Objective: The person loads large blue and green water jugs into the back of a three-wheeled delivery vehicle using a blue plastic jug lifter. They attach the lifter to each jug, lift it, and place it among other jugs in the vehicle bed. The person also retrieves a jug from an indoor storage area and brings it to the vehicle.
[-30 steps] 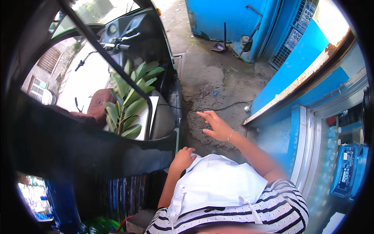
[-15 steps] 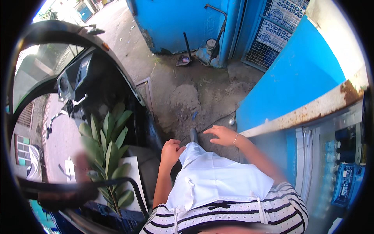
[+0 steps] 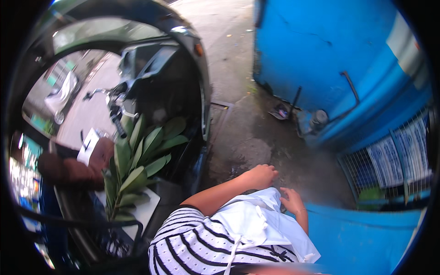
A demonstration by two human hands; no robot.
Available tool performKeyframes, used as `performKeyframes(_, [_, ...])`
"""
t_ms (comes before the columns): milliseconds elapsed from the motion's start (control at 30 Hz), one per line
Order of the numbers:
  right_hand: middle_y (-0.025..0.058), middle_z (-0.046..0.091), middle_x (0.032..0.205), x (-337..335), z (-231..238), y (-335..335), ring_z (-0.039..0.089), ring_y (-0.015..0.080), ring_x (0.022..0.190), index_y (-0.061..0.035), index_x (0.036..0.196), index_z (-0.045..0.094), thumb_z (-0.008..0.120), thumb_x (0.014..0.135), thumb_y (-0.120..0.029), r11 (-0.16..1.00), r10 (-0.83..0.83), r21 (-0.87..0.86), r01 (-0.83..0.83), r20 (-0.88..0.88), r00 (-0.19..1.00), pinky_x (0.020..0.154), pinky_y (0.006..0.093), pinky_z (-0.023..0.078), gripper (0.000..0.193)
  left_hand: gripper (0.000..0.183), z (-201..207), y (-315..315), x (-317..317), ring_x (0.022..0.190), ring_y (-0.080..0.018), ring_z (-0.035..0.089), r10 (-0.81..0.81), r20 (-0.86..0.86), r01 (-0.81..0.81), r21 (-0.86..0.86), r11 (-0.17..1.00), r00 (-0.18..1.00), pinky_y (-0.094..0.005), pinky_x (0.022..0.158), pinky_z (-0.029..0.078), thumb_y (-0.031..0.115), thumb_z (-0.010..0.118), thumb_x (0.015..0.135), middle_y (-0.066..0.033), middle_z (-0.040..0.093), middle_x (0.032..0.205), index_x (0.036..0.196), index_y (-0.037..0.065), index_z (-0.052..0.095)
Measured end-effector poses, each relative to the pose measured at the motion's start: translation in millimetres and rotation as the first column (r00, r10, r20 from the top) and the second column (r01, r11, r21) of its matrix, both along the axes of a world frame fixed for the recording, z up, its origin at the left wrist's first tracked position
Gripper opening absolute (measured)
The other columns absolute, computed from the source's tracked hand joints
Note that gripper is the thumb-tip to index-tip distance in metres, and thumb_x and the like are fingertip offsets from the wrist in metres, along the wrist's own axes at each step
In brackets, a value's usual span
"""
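Observation:
A white apron with ties covers my lap over a black-and-white striped knit top. My left hand hovers just above the apron's far edge, fingers loosely bent and holding nothing that I can see. To the right, my right hand is at the apron's far right side, its fingers apart and empty. Whether its fingertips touch the cloth, I cannot tell. Both hands are somewhat blurred.
A dark-framed vehicle with handlebars stands close on the left. Inside it are a leafy branch, a white board and another person's hand. Right are blue walls and a wire-mesh panel; a dustpan lies ahead.
The view has swung right-to-left across the scene, so the vehicle and blue wall appear farther right. My left hand has come across toward my right hand; the glass-fronted bottle cabinet has left view.

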State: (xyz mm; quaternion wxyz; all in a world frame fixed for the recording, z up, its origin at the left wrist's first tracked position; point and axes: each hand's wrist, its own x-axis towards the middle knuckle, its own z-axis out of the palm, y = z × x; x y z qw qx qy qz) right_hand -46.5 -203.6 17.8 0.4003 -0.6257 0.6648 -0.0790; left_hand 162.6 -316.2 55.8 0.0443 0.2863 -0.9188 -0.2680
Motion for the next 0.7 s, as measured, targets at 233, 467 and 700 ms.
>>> performKeyframes(233, [0.0135,0.062,0.096,-17,15,-144,0.061,0.0253,0.086,-0.0092,0.120,0.059,0.070,0.075,-0.011,0.839,0.536,-0.145,-0.524,0.058,0.842,0.079,0.0352,0.050,0.047,0.031,-8,8,13,0.101,-0.0333,0.058,0.603,0.186,-0.621,0.052,0.782,0.776,-0.0446,0.083,0.048,0.023,0.065,0.081,-0.0165,0.060,0.106,0.104,0.003,0.062])
performKeyframes(467, [0.0149,0.061,0.102,38,47,-219,0.061,0.0271,0.089,-0.0069,0.121,0.057,0.068,0.077,-0.007,0.585,0.784,-0.253,-0.770,-0.064,0.617,0.079,0.0352,0.049,0.046,0.032,-7,112,46,0.104,-0.0338,0.058,0.894,0.303,-0.943,0.147,0.298,0.330,-0.0455,0.086,0.048,0.025,0.065,0.081,-0.0169,0.060,0.108,0.106,0.005,0.063])
performKeyframes(700, [0.0155,0.059,0.103,195,73,-91,0.061,0.0287,0.093,-0.0085,0.123,0.057,0.068,0.078,-0.009,0.225,0.971,-0.243,-0.944,0.140,0.196,0.081,0.0364,0.049,0.046,0.033,5,257,90,0.107,-0.0335,0.055,0.974,0.217,-0.967,0.226,-0.121,-0.071,-0.0430,0.091,0.045,0.025,0.063,0.084,-0.0147,0.058,0.111,0.111,0.006,0.061])
